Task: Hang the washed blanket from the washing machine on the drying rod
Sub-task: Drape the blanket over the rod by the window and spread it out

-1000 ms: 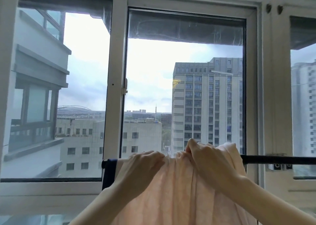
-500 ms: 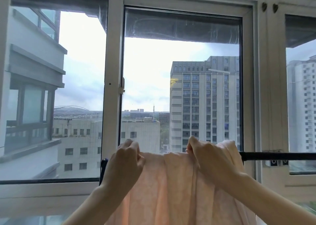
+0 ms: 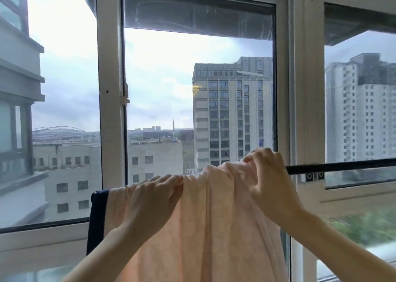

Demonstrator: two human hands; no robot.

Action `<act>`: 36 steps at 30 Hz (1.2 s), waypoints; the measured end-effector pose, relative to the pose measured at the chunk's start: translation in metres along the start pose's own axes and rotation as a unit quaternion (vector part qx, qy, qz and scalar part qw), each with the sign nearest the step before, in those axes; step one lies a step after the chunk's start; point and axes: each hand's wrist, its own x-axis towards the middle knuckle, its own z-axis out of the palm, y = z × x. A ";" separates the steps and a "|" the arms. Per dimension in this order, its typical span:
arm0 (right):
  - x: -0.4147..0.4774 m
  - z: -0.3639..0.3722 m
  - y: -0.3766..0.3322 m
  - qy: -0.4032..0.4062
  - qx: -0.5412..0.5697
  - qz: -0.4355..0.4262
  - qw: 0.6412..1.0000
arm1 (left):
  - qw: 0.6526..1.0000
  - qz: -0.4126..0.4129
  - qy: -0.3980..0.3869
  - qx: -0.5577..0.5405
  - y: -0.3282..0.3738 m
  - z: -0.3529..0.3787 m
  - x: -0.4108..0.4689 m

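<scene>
A pale pink blanket (image 3: 205, 223) with a dark blue edge on its left hangs over a black drying rod (image 3: 342, 167) that runs across the window at chest height. My left hand (image 3: 154, 198) grips the blanket's top fold on the rod. Further right and slightly higher, my right hand (image 3: 267, 178) pinches a bunched part of the blanket at the rod. The rod is hidden under the cloth between my hands and shows bare only to the right.
White window frames (image 3: 109, 101) and glass panes stand right behind the rod, with buildings outside. A small bracket (image 3: 312, 176) sits under the rod at the right frame.
My left hand slid left along the rod and then back toward the middle, spreading the blanket leftward. My right hand lifted the bunched cloth slightly to the right.
</scene>
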 end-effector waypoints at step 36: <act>0.058 -0.024 -0.003 0.003 0.002 0.094 0.996 | 0.999 -0.016 -0.001 0.034 0.009 0.001 -0.004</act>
